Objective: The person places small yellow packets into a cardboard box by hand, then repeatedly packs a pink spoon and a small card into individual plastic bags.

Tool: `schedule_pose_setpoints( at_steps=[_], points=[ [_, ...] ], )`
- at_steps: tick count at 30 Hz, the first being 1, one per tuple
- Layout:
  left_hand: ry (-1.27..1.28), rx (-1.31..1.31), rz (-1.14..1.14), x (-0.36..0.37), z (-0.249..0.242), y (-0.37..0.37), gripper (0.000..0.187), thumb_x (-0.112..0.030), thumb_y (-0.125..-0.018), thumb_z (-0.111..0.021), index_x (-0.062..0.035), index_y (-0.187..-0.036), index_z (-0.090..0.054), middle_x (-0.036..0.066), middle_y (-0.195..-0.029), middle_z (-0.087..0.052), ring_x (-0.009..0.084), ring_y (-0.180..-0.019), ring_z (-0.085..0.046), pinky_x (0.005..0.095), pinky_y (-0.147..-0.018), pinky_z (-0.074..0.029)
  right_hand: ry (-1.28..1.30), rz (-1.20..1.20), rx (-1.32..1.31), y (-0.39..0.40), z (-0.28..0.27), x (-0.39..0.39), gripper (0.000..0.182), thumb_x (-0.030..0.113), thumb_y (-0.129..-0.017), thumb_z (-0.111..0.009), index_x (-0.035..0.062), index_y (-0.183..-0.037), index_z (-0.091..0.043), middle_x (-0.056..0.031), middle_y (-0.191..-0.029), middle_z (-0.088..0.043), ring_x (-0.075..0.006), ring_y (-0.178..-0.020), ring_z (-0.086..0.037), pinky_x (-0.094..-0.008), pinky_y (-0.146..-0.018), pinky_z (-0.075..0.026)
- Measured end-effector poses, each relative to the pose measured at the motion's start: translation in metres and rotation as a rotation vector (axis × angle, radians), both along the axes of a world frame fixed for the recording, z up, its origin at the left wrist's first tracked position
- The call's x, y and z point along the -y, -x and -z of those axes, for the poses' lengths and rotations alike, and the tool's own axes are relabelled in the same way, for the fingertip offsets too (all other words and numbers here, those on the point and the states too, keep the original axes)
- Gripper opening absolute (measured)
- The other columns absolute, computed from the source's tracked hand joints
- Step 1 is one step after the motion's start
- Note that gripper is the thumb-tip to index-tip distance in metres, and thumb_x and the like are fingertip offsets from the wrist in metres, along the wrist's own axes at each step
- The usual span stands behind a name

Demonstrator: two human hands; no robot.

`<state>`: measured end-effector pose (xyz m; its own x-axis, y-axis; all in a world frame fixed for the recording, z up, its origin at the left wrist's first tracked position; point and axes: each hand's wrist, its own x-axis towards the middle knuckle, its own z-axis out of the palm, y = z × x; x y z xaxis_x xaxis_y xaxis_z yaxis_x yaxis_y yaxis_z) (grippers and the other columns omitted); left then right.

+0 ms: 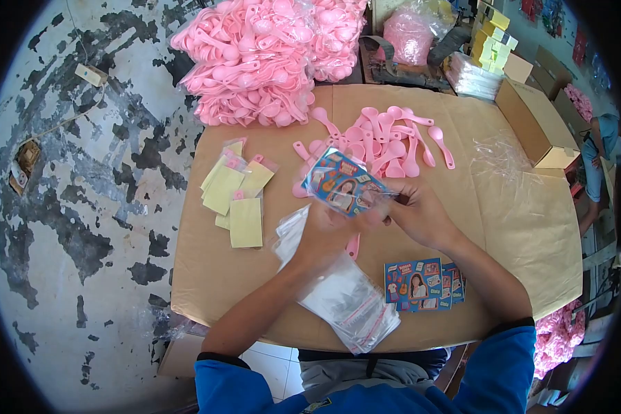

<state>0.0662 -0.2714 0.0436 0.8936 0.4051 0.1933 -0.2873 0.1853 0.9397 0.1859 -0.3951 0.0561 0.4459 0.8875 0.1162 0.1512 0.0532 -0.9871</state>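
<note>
A blue printed card (345, 181) with a clear, shiny plastic bag around it is held up over the middle of the table. My left hand (324, 231) is closed round its lower left part, and the fingers are partly hidden behind it. At its right end my right hand (421, 212) pinches the edge. Below my left hand lies a stack of clear plastic bags (355, 303). A pink spoon handle (352, 247) shows beside that hand. More blue cards (415, 284) lie in a pile near my right forearm. Just beyond the held card spreads a heap of loose pink spoons (386, 141).
Bagged packs with yellowish backs (245, 222) lie at the left on the brown paper-covered table (524, 255). Large bags of pink spoons (255, 62) stand at the back. A cardboard box (537, 124) sits at the right corner, with another person (592, 162) beyond.
</note>
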Motion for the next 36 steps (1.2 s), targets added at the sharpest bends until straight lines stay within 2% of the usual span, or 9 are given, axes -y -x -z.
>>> schedule_pose_setpoints(
  at_steps=[4,7,17,20,24,26,28,33,36],
  points=[
    [0.403,0.193,0.096,-0.013,-0.013,0.004,0.048,-0.028,-0.101,-0.045,-0.0022,-0.14,-0.033,0.016,-0.134,-0.05,0.0228,-0.123,-0.051,0.0378,-0.1,-0.046,-0.033,0.074,-0.044,0.006,0.003,-0.005,0.022,0.02,-0.094,-0.063,0.0026,-0.105,-0.068,0.0049,-0.079,-0.06,-0.0025,-0.069,-0.05,-0.0218,-0.06,-0.043],
    [0.296,0.212,0.079,-0.009,-0.015,0.003,0.051,-0.035,-0.102,-0.039,-0.0027,-0.141,-0.032,0.017,-0.137,-0.047,0.0248,-0.123,-0.051,0.0398,-0.101,-0.044,-0.088,0.044,-0.048,0.013,-0.001,-0.007,0.023,0.025,-0.092,-0.065,0.003,-0.101,-0.068,0.0044,-0.077,-0.059,-0.0024,-0.067,-0.049,-0.0216,-0.058,-0.041],
    [-0.067,0.054,0.098,-0.007,-0.005,0.015,0.034,-0.016,-0.092,-0.063,-0.0123,-0.12,-0.045,0.015,-0.133,-0.051,0.0212,-0.105,-0.06,0.035,-0.082,-0.053,-0.051,-0.057,-0.347,0.021,-0.012,-0.001,0.018,0.022,-0.091,-0.067,0.0061,-0.088,-0.059,0.002,-0.076,-0.059,-0.0031,-0.069,-0.053,-0.0202,-0.059,-0.044],
    [0.04,-0.171,0.213,-0.002,-0.005,0.024,0.041,-0.013,-0.084,-0.074,-0.0094,-0.117,-0.05,0.002,-0.106,-0.059,0.0087,-0.091,-0.057,0.0251,-0.076,-0.051,-0.078,-0.065,-0.18,0.013,0.002,0.001,0.021,0.025,-0.093,-0.064,0.0049,-0.094,-0.06,0.0006,-0.081,-0.061,-0.0044,-0.071,-0.055,-0.0208,-0.06,-0.045],
    [0.233,-0.275,-0.203,-0.014,-0.018,0.02,0.048,-0.005,-0.077,-0.077,-0.0051,-0.117,-0.05,0.003,-0.108,-0.058,0.0102,-0.093,-0.057,0.026,-0.077,-0.05,-0.158,-0.091,-0.507,0.002,-0.017,0.001,0.026,0.031,-0.095,-0.06,0.0046,-0.098,-0.06,0.0001,-0.084,-0.062,-0.0059,-0.071,-0.057,-0.0225,-0.061,-0.047],
    [-0.02,-0.01,-0.145,-0.024,-0.021,0.015,0.053,0.003,-0.076,-0.072,-0.0091,-0.121,-0.046,0.009,-0.123,-0.054,0.0161,-0.109,-0.053,0.0316,-0.091,-0.046,-0.131,-0.055,-0.546,-0.002,-0.029,0.002,0.029,0.034,-0.096,-0.057,0.0054,-0.098,-0.061,0.0006,-0.083,-0.062,-0.0064,-0.07,-0.057,-0.0229,-0.061,-0.047],
    [-0.302,0.204,-0.121,-0.029,-0.023,0.012,0.056,0.008,-0.075,-0.07,-0.0117,-0.122,-0.045,0.015,-0.131,-0.053,0.0217,-0.119,-0.052,0.0339,-0.101,-0.043,0.009,0.043,-0.341,-0.005,-0.035,0.004,0.032,0.037,-0.096,-0.055,0.0061,-0.098,-0.062,0.0012,-0.081,-0.061,-0.0068,-0.068,-0.057,-0.023,-0.06,-0.046],
    [0.084,0.065,-0.318,-0.031,-0.017,0.012,0.052,-0.004,-0.08,-0.075,-0.0058,-0.123,-0.046,0.012,-0.124,-0.056,0.0168,-0.113,-0.055,0.0327,-0.095,-0.047,-0.098,0.209,-0.013,-0.069,-0.019,0.016,0.03,0.032,-0.095,-0.057,0.004,-0.094,-0.067,0.0017,-0.079,-0.062,-0.0081,-0.066,-0.057,-0.0219,-0.06,-0.046],
    [0.041,0.229,-0.307,-0.037,-0.023,0.008,0.044,0.003,-0.082,-0.069,-0.0064,-0.119,-0.048,0.013,-0.122,-0.059,0.0179,-0.11,-0.058,0.0321,-0.092,-0.05,0.27,0.503,0.577,-0.114,-0.003,0.035,0.023,0.023,-0.093,-0.057,0.0024,-0.096,-0.067,-0.0067,-0.08,-0.065,-0.0227,-0.068,-0.062,-0.0325,-0.065,-0.05]
  ],
)
